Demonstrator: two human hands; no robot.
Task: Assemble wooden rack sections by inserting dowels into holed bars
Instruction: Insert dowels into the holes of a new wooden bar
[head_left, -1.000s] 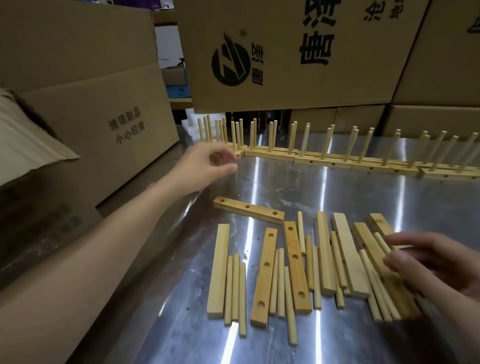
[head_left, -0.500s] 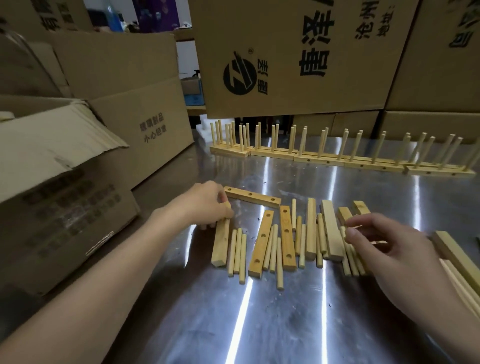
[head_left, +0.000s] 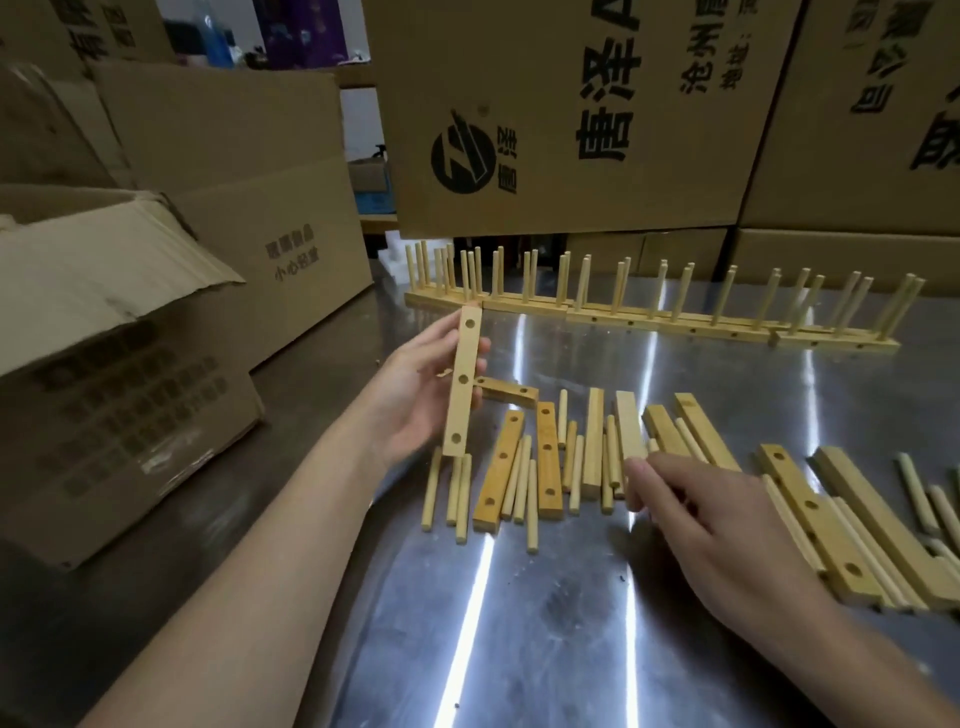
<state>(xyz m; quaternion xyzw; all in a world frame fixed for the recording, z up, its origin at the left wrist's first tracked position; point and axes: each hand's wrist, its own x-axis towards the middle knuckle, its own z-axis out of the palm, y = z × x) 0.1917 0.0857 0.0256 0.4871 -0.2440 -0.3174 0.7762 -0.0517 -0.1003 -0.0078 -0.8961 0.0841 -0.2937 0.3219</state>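
Count of rack parts on the steel table (head_left: 519, 649)

One pale bar (head_left: 462, 384) with three holes is off the table. It stands nearly upright in the left hand (head_left: 423, 400), whose fingers curl round it from behind.

Nine loose bars lie on the table. One holed bar (head_left: 506, 391) lies crosswise just behind the held one. Two darker orange bars (head_left: 498, 470) lie holes up, side by side. Four paler bars (head_left: 593, 441) fan out to their right. Two more lie at the right edge, a holed one (head_left: 815, 519) and a plain one (head_left: 883, 525) beside it.

Three dowels (head_left: 454, 488) lie just left of the orange bars. The rest are tucked between and against the bars, overlapping too much to count. A few more lie at the far right edge.

The right hand (head_left: 727, 535) lies palm down over the pile with its fingertips among the dowels beside the paler bars. Whether it pinches one cannot be told.

Finished rack sections (head_left: 649, 317) stand end to end along the back of the table, dowels upright. Their joints are too blurred for a sure count.

At least six cardboard boxes (head_left: 571, 104) ring the table. The near-left box (head_left: 130, 415) has a loose flap over its top. What any of them holds does not show.
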